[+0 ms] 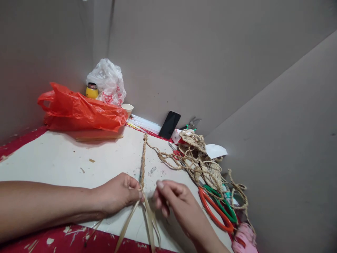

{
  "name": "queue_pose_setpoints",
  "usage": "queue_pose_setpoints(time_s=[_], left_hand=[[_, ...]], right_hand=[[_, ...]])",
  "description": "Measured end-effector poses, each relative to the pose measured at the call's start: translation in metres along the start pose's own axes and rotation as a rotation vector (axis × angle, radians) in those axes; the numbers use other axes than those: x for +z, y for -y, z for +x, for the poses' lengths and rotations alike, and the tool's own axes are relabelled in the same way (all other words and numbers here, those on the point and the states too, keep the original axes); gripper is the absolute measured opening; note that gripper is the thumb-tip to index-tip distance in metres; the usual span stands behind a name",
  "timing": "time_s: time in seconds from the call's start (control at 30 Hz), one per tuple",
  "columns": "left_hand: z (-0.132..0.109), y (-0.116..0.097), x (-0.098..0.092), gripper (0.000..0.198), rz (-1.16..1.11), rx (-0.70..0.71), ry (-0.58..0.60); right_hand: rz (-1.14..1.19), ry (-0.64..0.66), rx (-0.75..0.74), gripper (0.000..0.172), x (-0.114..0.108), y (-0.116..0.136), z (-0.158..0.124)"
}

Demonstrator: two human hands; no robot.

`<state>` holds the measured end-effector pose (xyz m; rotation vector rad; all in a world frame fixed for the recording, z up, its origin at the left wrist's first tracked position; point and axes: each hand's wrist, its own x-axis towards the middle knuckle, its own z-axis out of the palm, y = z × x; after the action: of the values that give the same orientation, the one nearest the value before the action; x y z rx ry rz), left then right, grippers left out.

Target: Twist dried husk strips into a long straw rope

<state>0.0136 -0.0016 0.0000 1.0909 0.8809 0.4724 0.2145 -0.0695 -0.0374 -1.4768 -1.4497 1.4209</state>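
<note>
A straw braid (pixel 143 165) runs up the middle of the white board, its lower end pinched between the thumb and fingers of my left hand (pixel 122 193). Below that grip, loose flat straw strands (pixel 149 221) fan out toward the front edge. My right hand (pixel 176 203) hovers just right of the braid, fingers loosely curled and apart, with nothing visible in them. From the braid's top end a thin cord (pixel 164 154) trails right into a heap of braided straw rope (pixel 207 168).
Scissors with orange and green handles (pixel 216 211) lie beside the rope heap, near a pink object (pixel 244 239). Farther back are a black phone (pixel 170 125), pruning shears (pixel 193 123), a paper cup (pixel 127 109), a red plastic bag (pixel 84 112) and a yellow jar (pixel 92 91). Grey walls enclose the table.
</note>
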Motion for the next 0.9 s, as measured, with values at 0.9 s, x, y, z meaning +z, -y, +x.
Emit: queue_pose_setpoints(time_s=[0.9], left_hand=[[0.005,0.001,-0.010,0.023,0.340,0.083,0.096]], right_hand=[[-0.127,0.184,0.024,0.049,0.019,0.047,0.038]])
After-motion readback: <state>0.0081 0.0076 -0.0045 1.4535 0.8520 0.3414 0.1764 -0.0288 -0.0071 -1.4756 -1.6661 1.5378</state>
